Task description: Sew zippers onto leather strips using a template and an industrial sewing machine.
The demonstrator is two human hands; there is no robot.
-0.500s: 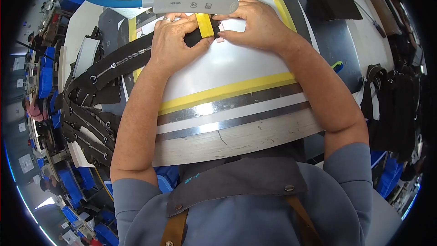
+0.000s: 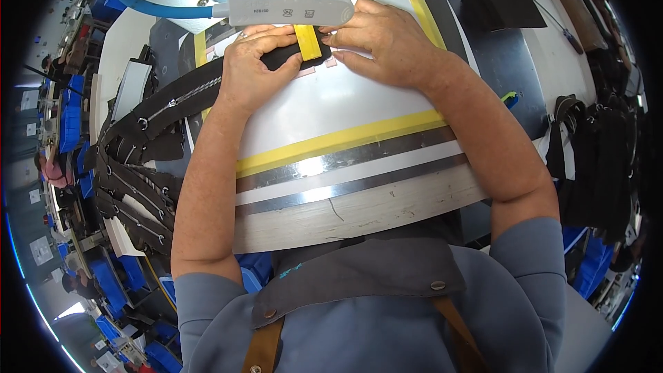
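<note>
Worktop (image 2: 359, 211), far edge: lamp head (image 2: 290, 7) above a fabric piece (image 2: 290, 55), a tape strip (image 2: 307, 41) across it. Left hand (image 2: 252, 72) on the piece's left, right hand (image 2: 394, 45) on its right. Strap pile (image 2: 131, 166) off the left edge; stacked pieces (image 2: 501, 7) beyond the far right corner.

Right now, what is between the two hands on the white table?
In the head view, a short yellow strip crossing a black fabric piece lies between the left hand and the right hand; both hands press on the fabric.

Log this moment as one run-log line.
left hand: pressing black fabric piece | right hand: fingertips at yellow strip | surface: white work board | overhead: white lamp bar
</note>
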